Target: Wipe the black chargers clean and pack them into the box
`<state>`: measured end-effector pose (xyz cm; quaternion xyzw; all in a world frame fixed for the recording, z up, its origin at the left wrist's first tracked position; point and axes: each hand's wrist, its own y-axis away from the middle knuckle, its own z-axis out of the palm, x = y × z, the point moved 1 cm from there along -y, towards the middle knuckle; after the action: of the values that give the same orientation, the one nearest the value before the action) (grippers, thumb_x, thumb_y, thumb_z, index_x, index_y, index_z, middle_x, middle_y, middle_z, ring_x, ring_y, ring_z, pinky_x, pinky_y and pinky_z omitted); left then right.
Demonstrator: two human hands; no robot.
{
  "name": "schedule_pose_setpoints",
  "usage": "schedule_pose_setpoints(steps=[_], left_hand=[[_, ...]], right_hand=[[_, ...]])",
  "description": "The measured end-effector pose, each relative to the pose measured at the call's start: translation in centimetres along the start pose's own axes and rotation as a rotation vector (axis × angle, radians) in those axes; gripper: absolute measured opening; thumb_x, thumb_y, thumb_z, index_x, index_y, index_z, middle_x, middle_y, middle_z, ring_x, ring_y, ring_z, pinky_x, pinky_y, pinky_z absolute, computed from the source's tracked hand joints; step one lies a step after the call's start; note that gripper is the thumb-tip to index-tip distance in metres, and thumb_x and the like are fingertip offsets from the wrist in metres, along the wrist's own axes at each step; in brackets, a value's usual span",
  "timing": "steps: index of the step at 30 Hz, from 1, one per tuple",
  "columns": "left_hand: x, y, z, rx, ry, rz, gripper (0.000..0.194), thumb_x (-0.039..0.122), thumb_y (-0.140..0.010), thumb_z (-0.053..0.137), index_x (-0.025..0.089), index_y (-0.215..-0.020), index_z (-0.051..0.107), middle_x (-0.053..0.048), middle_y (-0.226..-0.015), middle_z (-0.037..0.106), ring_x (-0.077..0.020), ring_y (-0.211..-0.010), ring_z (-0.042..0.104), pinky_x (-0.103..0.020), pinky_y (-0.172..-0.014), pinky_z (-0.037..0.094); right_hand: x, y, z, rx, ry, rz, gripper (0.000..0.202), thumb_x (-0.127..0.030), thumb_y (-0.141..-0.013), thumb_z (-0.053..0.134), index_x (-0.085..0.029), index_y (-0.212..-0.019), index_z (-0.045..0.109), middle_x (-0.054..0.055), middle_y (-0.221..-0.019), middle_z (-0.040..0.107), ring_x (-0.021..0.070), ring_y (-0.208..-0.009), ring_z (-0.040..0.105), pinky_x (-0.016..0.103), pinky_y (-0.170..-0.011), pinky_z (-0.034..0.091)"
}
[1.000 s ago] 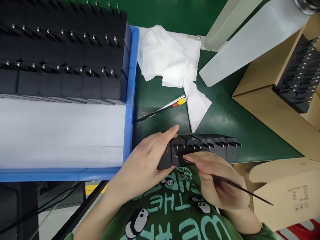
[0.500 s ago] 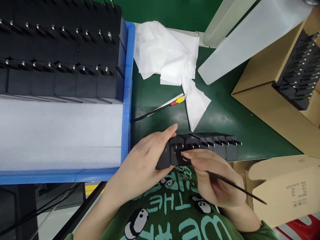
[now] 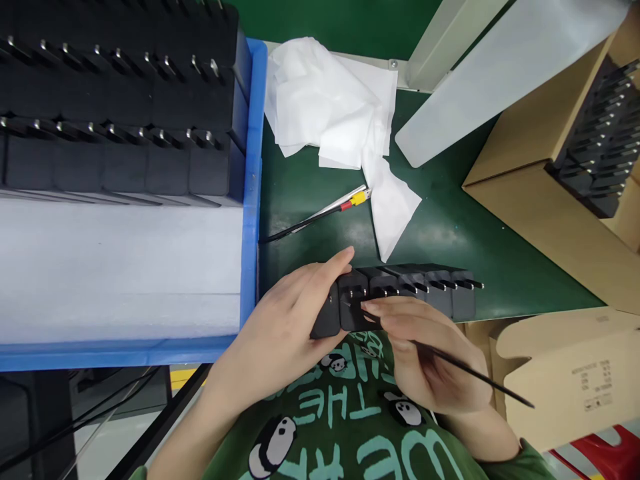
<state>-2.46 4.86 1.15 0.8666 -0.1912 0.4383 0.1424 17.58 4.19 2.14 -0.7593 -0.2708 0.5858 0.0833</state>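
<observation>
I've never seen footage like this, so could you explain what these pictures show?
No machine here: a person works bare-handed, filmed by one head-worn camera looking forward and down, the source of every picture. The left hand grips the left end of a row of black plug adapters; the right hand holds a thin dark tool against or near them. On the green table lie white sheets and a cable with a yellow-and-red end. To the left, a blue tray holds more adapters; to the right, a cardboard box does too.

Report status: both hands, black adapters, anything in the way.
Left hand gripping left end of adapter row. Right hand holding thin dark tool at row. White sheets beyond, not blocking.
</observation>
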Motion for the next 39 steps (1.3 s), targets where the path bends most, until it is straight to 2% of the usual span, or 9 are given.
schedule_pose_setpoints(steps=[3, 7, 12, 15, 18, 23, 28, 39], left_hand=[[-0.04, 0.04, 0.02, 0.008, 0.001, 0.002, 0.085, 0.015, -0.089, 0.066, 0.030, -0.157, 0.017, -0.006, -0.141, 0.059, -0.0220, -0.127, 0.058, -0.037, -0.106, 0.051], [-0.09, 0.00, -0.03, 0.002, 0.002, 0.003, 0.084, 0.016, -0.090, 0.064, 0.032, -0.157, 0.015, -0.006, -0.141, 0.059, -0.0248, -0.126, 0.059, -0.041, -0.104, 0.053], [-0.05, -0.14, -0.07, 0.001, 0.005, 0.011, 0.083, 0.016, -0.091, 0.063, 0.031, -0.157, 0.016, -0.007, -0.140, 0.060, -0.0243, -0.125, 0.060, -0.040, -0.103, 0.054], [0.00, -0.17, -0.07, -0.001, 0.004, 0.007, 0.084, 0.016, -0.090, 0.063, 0.032, -0.157, 0.015, -0.006, -0.140, 0.060, -0.0246, -0.124, 0.061, -0.041, -0.103, 0.054], [0.05, -0.17, -0.12, 0.001, -0.013, 0.003, 0.083, 0.017, -0.090, 0.064, 0.031, -0.157, 0.017, -0.006, -0.139, 0.060, -0.0232, -0.124, 0.061, -0.038, -0.104, 0.053], [0.05, -0.13, -0.16, 0.004, -0.029, -0.001, 0.081, 0.021, -0.092, 0.064, 0.031, -0.157, 0.017, -0.005, -0.139, 0.061, -0.0214, -0.123, 0.061, -0.035, -0.105, 0.052], [0.00, -0.13, -0.13, -0.002, -0.024, -0.018, 0.080, 0.023, -0.093, 0.062, 0.034, -0.157, 0.016, -0.005, -0.139, 0.061, -0.0231, -0.124, 0.061, -0.038, -0.103, 0.054], [0.02, -0.10, 0.03, 0.006, -0.025, -0.027, 0.078, 0.024, -0.093, 0.063, 0.033, -0.156, 0.018, -0.005, -0.138, 0.061, -0.0203, -0.124, 0.061, -0.035, -0.103, 0.052]], right_hand=[[0.05, 0.13, -0.02, -0.011, 0.005, 0.015, 0.047, 0.010, -0.081, 0.053, -0.009, -0.123, 0.062, 0.014, -0.102, 0.072, 0.0244, -0.101, 0.074, 0.040, -0.087, 0.065], [-0.01, 0.23, -0.09, -0.010, 0.014, 0.027, 0.050, 0.008, -0.082, 0.053, -0.012, -0.127, 0.060, 0.013, -0.103, 0.072, 0.0240, -0.103, 0.073, 0.040, -0.088, 0.065], [-0.14, 0.03, -0.06, -0.004, 0.024, 0.035, 0.050, 0.006, -0.085, 0.051, -0.017, -0.129, 0.058, 0.012, -0.104, 0.074, 0.0224, -0.098, 0.074, 0.040, -0.084, 0.066], [-0.05, 0.09, -0.02, -0.013, 0.033, 0.051, 0.044, 0.004, -0.086, 0.052, -0.014, -0.125, 0.061, 0.014, -0.103, 0.074, 0.0241, -0.098, 0.075, 0.041, -0.083, 0.066], [0.01, 0.26, -0.02, -0.010, 0.010, 0.035, 0.046, 0.007, -0.083, 0.053, -0.011, -0.124, 0.061, 0.014, -0.103, 0.073, 0.0252, -0.100, 0.074, 0.041, -0.084, 0.066], [-0.08, 0.07, 0.05, -0.014, 0.047, 0.060, 0.039, 0.004, -0.086, 0.053, -0.011, -0.120, 0.062, 0.014, -0.100, 0.074, 0.0236, -0.100, 0.074, 0.039, -0.086, 0.065], [-0.15, -0.48, 0.13, 0.017, 0.045, -0.010, 0.038, 0.004, -0.087, 0.050, -0.010, -0.121, 0.062, 0.013, -0.094, 0.074, 0.0239, -0.097, 0.075, 0.038, -0.083, 0.066], [-0.25, -0.29, 0.08, -0.009, 0.048, 0.041, 0.034, 0.003, -0.088, 0.050, -0.009, -0.118, 0.062, 0.015, -0.097, 0.073, 0.0229, -0.100, 0.074, 0.038, -0.084, 0.066]])
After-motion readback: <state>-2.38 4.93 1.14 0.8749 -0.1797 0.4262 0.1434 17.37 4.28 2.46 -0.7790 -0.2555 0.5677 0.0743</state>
